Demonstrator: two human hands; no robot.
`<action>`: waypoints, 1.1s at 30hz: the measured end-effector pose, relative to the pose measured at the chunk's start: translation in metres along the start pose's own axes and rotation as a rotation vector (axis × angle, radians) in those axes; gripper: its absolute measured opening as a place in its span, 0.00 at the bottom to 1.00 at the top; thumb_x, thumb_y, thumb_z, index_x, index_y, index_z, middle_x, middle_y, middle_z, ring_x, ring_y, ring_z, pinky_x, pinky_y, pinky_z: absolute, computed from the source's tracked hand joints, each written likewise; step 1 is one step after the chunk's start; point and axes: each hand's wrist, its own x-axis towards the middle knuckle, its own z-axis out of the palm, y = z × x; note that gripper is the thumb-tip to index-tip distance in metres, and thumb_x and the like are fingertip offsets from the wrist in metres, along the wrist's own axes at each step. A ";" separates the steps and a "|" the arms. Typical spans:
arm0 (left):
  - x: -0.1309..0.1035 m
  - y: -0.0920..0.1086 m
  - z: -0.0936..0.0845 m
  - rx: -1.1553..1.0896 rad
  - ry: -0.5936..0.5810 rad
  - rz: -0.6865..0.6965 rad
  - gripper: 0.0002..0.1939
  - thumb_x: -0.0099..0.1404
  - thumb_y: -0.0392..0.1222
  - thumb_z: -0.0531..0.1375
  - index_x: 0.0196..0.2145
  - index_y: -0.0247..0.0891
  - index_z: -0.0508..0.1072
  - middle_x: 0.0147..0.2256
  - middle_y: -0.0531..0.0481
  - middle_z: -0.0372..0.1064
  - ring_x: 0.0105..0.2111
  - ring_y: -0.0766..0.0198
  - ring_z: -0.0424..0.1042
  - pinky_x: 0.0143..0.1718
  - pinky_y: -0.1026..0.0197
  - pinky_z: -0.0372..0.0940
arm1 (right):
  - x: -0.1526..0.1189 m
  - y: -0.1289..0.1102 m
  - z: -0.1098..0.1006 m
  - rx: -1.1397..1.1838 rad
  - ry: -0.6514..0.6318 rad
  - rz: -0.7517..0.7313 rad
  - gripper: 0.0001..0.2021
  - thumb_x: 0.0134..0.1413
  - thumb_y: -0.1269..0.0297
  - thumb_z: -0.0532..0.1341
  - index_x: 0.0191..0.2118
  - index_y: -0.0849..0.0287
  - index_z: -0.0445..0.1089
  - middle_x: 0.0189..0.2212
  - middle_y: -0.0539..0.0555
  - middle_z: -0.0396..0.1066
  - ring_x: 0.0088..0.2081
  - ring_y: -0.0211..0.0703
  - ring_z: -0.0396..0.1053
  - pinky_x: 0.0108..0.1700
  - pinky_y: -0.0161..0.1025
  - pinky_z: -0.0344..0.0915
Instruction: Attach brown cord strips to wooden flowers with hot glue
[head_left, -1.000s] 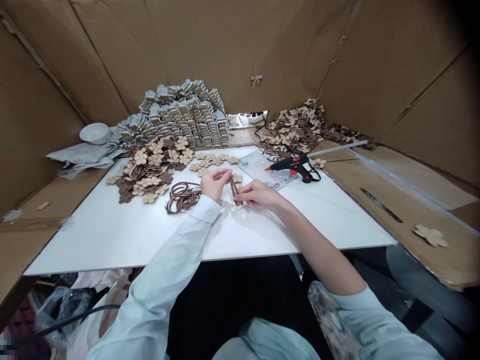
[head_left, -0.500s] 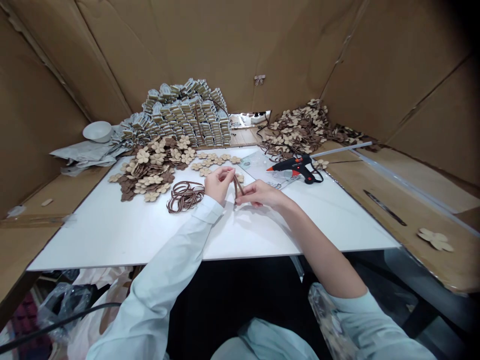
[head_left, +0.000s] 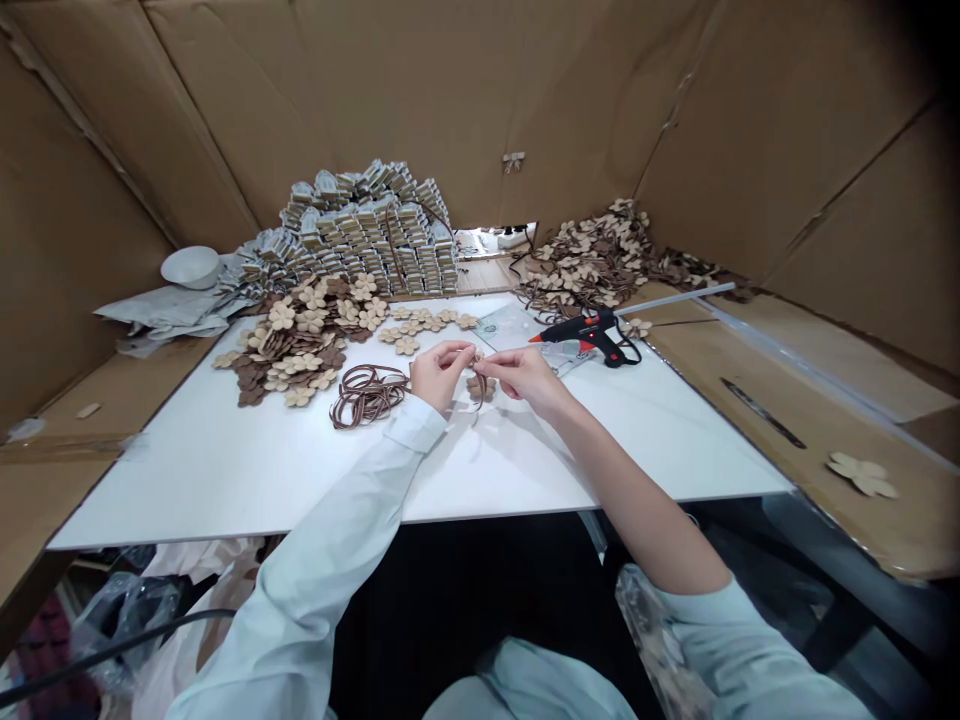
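Observation:
Over the middle of the white board (head_left: pixel 300 490), my left hand (head_left: pixel 441 375) and my right hand (head_left: pixel 525 378) meet with fingertips close together. Both pinch a thin brown cord (head_left: pixel 480 395), whose ends hang down between them. Under the cord, a flower cutout (head_left: pixel 486 386) shows, partly covered by my fingers; I cannot tell whether it is held or lies on the board. Just left of my left hand lies a loose bundle of brown cords (head_left: pixel 369 395). Several cream flowers (head_left: pixel 424 322) are set out in rows beyond my hands.
A pile of brown and cream flowers (head_left: pixel 300 340) lies at left, before stacked metallic-looking pieces (head_left: pixel 375 235). A black and orange glue gun (head_left: pixel 589 335) lies right of centre. Behind it is a heap of corded flowers (head_left: pixel 592 255). A dark slim tool (head_left: pixel 763 412) rests on cardboard at right.
My fingertips have come closer together, and my right hand is slightly higher. The cord's doubled strands, upright before, now curve downward. A flower cutout shows more clearly beneath them.

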 end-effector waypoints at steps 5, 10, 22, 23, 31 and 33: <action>0.001 0.000 -0.002 0.120 -0.081 -0.066 0.17 0.58 0.49 0.51 0.36 0.36 0.72 0.24 0.50 0.71 0.24 0.67 0.67 0.29 0.66 0.60 | 0.003 -0.001 -0.012 -0.030 0.037 0.039 0.15 0.32 0.57 0.63 0.25 0.66 0.71 0.10 0.45 0.55 0.13 0.27 0.45 0.16 0.32 0.40; 0.004 -0.002 -0.009 0.587 -0.176 0.030 0.11 0.55 0.44 0.55 0.31 0.40 0.75 0.25 0.48 0.70 0.29 0.62 0.66 0.35 0.63 0.58 | 0.001 0.001 -0.021 -0.085 -0.145 0.089 0.09 0.35 0.63 0.61 0.22 0.65 0.70 0.12 0.48 0.60 0.14 0.27 0.45 0.16 0.32 0.39; 0.004 -0.004 -0.008 0.616 -0.217 -0.065 0.02 0.44 0.40 0.62 0.18 0.41 0.74 0.17 0.52 0.64 0.21 0.65 0.61 0.28 0.63 0.57 | 0.005 0.010 -0.028 -0.171 -0.121 0.129 0.06 0.37 0.66 0.58 0.22 0.64 0.68 0.17 0.50 0.64 0.15 0.27 0.50 0.16 0.31 0.44; 0.004 -0.004 -0.008 0.590 -0.206 -0.076 0.02 0.43 0.40 0.63 0.17 0.41 0.73 0.17 0.52 0.64 0.20 0.65 0.61 0.28 0.62 0.57 | 0.005 0.011 -0.028 -0.180 -0.128 0.123 0.06 0.37 0.66 0.58 0.22 0.64 0.69 0.17 0.49 0.64 0.15 0.27 0.51 0.16 0.31 0.44; 0.006 -0.010 -0.011 0.340 -0.109 -0.261 0.10 0.37 0.41 0.66 0.17 0.37 0.68 0.17 0.54 0.64 0.21 0.67 0.64 0.26 0.64 0.59 | 0.006 0.014 -0.030 -0.228 -0.160 0.111 0.09 0.37 0.62 0.59 0.24 0.63 0.68 0.19 0.49 0.64 0.17 0.29 0.53 0.17 0.30 0.46; 0.008 -0.013 -0.012 0.218 -0.090 -0.315 0.12 0.36 0.40 0.66 0.18 0.35 0.67 0.18 0.53 0.65 0.20 0.68 0.64 0.25 0.64 0.59 | 0.006 0.013 -0.030 -0.231 -0.175 0.107 0.10 0.37 0.60 0.59 0.25 0.63 0.68 0.18 0.48 0.63 0.18 0.29 0.54 0.18 0.30 0.48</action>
